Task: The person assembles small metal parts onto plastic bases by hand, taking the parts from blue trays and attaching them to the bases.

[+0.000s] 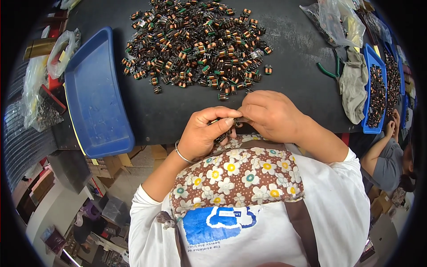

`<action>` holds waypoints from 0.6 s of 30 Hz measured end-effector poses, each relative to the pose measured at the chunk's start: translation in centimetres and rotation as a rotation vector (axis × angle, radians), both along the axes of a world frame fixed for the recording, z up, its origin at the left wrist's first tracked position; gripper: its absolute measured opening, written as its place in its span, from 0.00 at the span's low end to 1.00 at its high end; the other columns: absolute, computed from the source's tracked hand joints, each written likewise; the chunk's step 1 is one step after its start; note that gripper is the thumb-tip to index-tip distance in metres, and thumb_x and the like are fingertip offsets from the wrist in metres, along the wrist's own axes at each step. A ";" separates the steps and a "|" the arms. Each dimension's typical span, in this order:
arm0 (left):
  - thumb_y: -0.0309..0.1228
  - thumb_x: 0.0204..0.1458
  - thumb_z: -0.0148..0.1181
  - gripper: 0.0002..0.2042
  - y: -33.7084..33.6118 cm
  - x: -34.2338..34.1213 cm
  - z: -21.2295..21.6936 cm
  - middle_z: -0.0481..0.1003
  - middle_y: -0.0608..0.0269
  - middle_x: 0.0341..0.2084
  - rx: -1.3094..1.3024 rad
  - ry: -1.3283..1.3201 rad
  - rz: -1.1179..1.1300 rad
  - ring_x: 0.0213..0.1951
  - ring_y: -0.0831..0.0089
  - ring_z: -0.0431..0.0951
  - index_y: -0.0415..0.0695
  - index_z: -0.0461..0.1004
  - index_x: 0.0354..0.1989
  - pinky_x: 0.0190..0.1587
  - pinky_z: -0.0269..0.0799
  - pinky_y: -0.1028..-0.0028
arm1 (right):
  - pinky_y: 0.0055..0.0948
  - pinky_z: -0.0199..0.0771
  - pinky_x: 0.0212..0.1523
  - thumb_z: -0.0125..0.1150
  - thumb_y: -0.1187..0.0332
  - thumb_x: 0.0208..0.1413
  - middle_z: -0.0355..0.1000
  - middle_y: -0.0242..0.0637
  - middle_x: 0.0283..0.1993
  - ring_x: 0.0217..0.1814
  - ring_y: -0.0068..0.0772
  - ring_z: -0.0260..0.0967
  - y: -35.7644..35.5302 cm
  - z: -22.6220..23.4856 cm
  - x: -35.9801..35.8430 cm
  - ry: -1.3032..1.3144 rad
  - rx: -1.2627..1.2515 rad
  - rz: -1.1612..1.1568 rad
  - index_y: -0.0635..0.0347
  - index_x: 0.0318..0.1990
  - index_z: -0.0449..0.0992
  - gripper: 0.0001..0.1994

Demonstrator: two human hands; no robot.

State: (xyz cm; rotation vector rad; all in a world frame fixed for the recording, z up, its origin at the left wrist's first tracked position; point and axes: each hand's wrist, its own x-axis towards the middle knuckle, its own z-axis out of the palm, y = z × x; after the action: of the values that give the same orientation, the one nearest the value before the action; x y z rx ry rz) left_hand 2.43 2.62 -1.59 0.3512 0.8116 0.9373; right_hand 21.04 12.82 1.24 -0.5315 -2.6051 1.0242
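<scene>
Hands meet at the near edge of the black, scuffed, flat-topped desk [298,82]: left hand [201,132] curled round a few small dark parts w/ metal bits [219,139], thumb pressed on forefinger; right hand [273,115] closed, fingertips up against the left's, but can't tell exactly what's btwn them, as the fingers hide it. Brown cloth apron w/ white flowers [235,178] sits just below

Step looks like fine fingertip work on one piece at a time. To do it well: steady that piece btwn left thumb & forefinger, keep the spares tucked back in the palm, let the right do the small moves. Go easy on thin pins, they'd prob. bend; don't squeeze the windings. Keeping both hands over the desk, not the lap, means a dropped piece is easy to find

Beyond the fingertips, well within reach, lies the big loose heap of copper-wound, black-and-green coil parts [195,49], prob. same kind as those held. Off left, shallow blue plastic tray [95,89], tilted in view. Off right, green-handled pliers [328,72] next to a crumpled grey cloth [353,86]; past that, narrow blue tray of similar small parts [377,95], & a co-worker's hands [392,124] near it
</scene>
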 end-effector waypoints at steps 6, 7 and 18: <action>0.25 0.55 0.52 0.09 -0.1 0.1 0.1 0.73 0.53 0.33 -0.041 -0.121 0.047 0.29 0.71 0.75 0.39 0.72 0.43 0.23 0.69 0.79 | 0.34 0.68 0.32 0.59 0.73 0.41 0.67 0.35 0.28 0.32 0.38 0.67 -0.3 -0.7 -0.2 0.086 0.013 -0.065 0.59 0.30 0.73 0.06; 0.25 0.55 0.51 0.09 -0.1 0.0 0.0 0.73 0.53 0.33 -0.040 -0.137 0.056 0.28 0.71 0.75 0.39 0.72 0.44 0.23 0.68 0.79 | 0.34 0.68 0.32 0.59 0.73 0.41 0.67 0.35 0.28 0.32 0.38 0.67 -0.3 -0.9 -0.1 0.086 0.013 -0.065 0.59 0.30 0.73 0.06; 0.30 0.56 0.46 0.09 0.0 -0.9 -0.2 0.71 0.48 0.34 0.002 -0.304 0.097 0.24 0.69 0.75 0.38 0.69 0.38 0.17 0.67 0.78 | 0.32 0.71 0.30 0.63 0.72 0.43 0.70 0.35 0.29 0.31 0.38 0.71 0.8 -1.2 1.6 -0.077 -0.084 -0.337 0.57 0.32 0.74 0.06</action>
State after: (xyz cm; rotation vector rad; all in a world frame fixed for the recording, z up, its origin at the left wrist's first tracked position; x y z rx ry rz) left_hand 1.50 2.63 -1.84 0.1656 0.5526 1.0525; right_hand 22.63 13.67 0.04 -1.0080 -2.4278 1.0184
